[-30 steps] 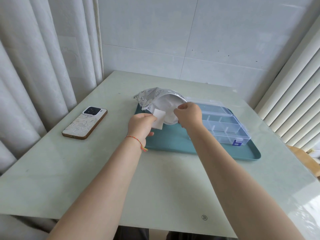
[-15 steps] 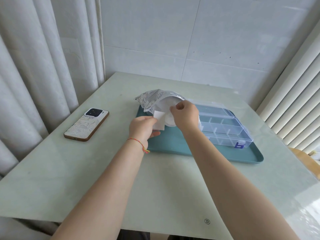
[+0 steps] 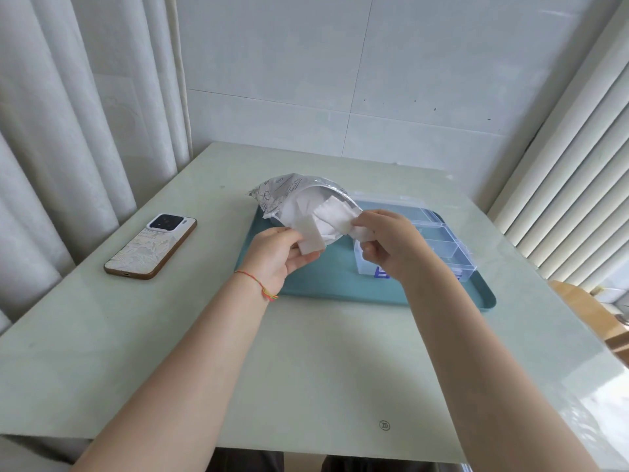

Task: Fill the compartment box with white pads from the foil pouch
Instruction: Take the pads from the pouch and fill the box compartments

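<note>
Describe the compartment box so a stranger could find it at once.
Start at the teal tray in the middle of the pale table. The compartment box sits on the tray's right part, partly behind the right hand. It is the only clear plastic thing there, split by dividers, unlike the crinkled foil pouch beside it.

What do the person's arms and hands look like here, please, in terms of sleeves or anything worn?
Both forearms are bare, with no sleeves, gloves or rings visible. The left hand has a thin red string bracelet at its wrist, with a small multicoloured tassel. The right hand and its wrist show nothing worn.
</note>
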`<state>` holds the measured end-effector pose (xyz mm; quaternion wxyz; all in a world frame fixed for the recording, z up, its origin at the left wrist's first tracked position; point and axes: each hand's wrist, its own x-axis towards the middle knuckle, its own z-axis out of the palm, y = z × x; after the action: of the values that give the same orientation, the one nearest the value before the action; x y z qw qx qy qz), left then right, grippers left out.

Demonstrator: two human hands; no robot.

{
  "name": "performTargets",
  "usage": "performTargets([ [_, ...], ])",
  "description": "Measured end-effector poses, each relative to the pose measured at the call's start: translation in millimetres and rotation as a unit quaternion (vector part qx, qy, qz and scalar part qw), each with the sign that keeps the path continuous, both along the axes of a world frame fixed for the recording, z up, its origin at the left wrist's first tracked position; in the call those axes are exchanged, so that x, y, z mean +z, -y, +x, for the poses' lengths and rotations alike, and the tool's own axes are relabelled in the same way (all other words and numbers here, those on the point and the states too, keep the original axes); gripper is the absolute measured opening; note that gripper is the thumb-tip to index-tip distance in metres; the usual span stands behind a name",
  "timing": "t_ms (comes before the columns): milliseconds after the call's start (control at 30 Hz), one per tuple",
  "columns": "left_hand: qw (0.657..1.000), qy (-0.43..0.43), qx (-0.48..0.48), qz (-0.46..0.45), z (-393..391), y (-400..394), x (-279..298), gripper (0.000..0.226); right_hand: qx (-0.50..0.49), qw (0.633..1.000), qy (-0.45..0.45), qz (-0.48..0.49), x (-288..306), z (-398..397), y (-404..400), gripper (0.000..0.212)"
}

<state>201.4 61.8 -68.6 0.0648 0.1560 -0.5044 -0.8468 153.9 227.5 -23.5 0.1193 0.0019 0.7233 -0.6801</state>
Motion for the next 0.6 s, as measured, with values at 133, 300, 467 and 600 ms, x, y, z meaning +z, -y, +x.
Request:
performTargets([
  [133, 0.999, -0.025, -0.041, 0.012, 0, -11, 10, 0.026, 0.027, 0.997, 0.006, -0.073, -2, 3, -10, 0.005],
  [300, 0.997, -0.047, -0.054, 0.000, -8, -28, 24, 0.031, 0.016, 0.998, -0.023, -0.050, -6, 5, -10, 0.006],
  [467, 0.998, -0.044, -0.045, 0.007, -16, -41, 25, 0.034, 0.018, 0.998, -0.063, 0.004, -7, 6, -11, 0.007],
  [600, 0.996, -0.050, -0.050, 0.052, -17, -47, 23, 0.036, -0.017, 0.996, -0.084, 0.029, -10, 8, -11, 0.005],
])
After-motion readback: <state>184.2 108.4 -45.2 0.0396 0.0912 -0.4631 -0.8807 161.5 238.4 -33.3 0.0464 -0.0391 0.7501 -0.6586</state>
